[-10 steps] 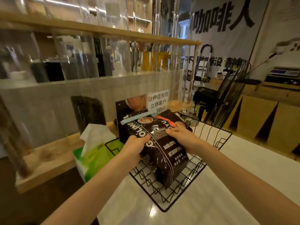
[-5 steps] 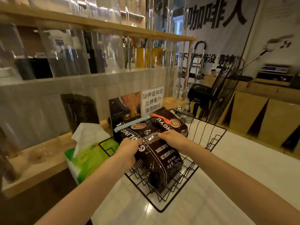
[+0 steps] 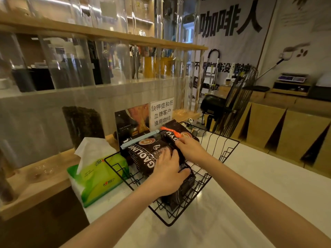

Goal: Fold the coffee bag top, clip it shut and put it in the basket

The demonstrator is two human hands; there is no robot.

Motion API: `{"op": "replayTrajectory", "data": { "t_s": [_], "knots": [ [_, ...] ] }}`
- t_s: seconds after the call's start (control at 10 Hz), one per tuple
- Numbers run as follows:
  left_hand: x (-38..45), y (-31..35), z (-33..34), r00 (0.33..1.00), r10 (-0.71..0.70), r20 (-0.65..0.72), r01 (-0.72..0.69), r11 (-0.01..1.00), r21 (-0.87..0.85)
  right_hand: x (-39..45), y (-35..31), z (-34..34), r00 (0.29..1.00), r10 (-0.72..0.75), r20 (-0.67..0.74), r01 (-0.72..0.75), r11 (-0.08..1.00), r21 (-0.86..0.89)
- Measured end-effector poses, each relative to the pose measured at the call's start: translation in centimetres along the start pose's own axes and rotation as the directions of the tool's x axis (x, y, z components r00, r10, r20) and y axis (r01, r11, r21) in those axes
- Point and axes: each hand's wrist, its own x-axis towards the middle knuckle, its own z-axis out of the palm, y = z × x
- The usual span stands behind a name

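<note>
A black coffee bag (image 3: 143, 156) with white lettering lies inside the black wire basket (image 3: 223, 154), its folded top held by a pale blue clip (image 3: 139, 139). A second black coffee bag (image 3: 180, 133) with an orange clip (image 3: 170, 131) lies behind it in the basket. My left hand (image 3: 168, 174) rests flat on the lower half of the front bag, fingers spread. My right hand (image 3: 189, 149) touches the bags near their tops, fingers curled over the edge; whether it grips is unclear.
A green tissue pack (image 3: 96, 178) sits just left of the basket on the white counter (image 3: 250, 203). Behind stand a photo card (image 3: 132, 120), a white sign (image 3: 162, 113), a wooden ledge and a clear screen. A black fan (image 3: 232, 97) stands at the right.
The bag has sunk lower into the basket. My left hand slid from the bag's left side onto its front. My right hand shifted up toward the bag tops.
</note>
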Motion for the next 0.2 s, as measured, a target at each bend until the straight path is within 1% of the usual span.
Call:
{"op": "replayTrajectory", "data": {
  "t_s": [0.1,0.2],
  "knots": [
    [0.2,2.3,-0.3,0.985,0.164,-0.056,-0.169,0.979,-0.112,-2.8,0.8,-3.6,0.979,-0.094,-0.180,0.113,0.989,0.098],
    [0.7,5.1,-0.8,0.966,0.226,-0.122,-0.247,0.949,-0.196,-7.2,1.8,-7.1,0.903,-0.083,-0.422,0.229,0.923,0.310]
  ]
}}
